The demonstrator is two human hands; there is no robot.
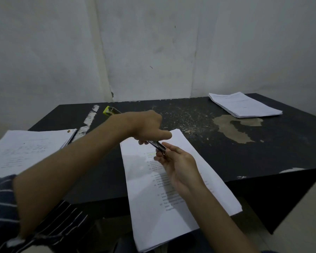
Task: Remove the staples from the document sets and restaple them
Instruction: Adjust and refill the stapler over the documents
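Head view. The left hand (150, 129) is clenched around the rear of a slim dark metal tool, apparently a small stapler (157, 146), and holds it in the air above the upper corner of the document set (153, 207). The right hand (180, 166) reaches up from below, and its thumb and forefinger pinch the tool's front end. Whether they are clearing a pulled staple from the nose or reseating the staple strip is too small to tell. Gripping the tool by both ends, one hand steadying and the other working the tip, suggests servicing of the tool rather than a stapling stroke. The document set lies flat and slanted on the black worktop (235, 154), text side up, its lower part overhanging the near edge. That placement probably keeps the binding corner close beneath the hands. A second pile of papers (26, 150) rests at the left edge, and a third pile (244, 105) lies well apart at the far right corner. The separation is consistent with keeping pending and finished sets apart, though which pile is which cannot be judged. A small yellow object (109, 110), possibly a staple box, sits behind the left wrist. A striped sleeve (5, 199) covers the upper left arm.
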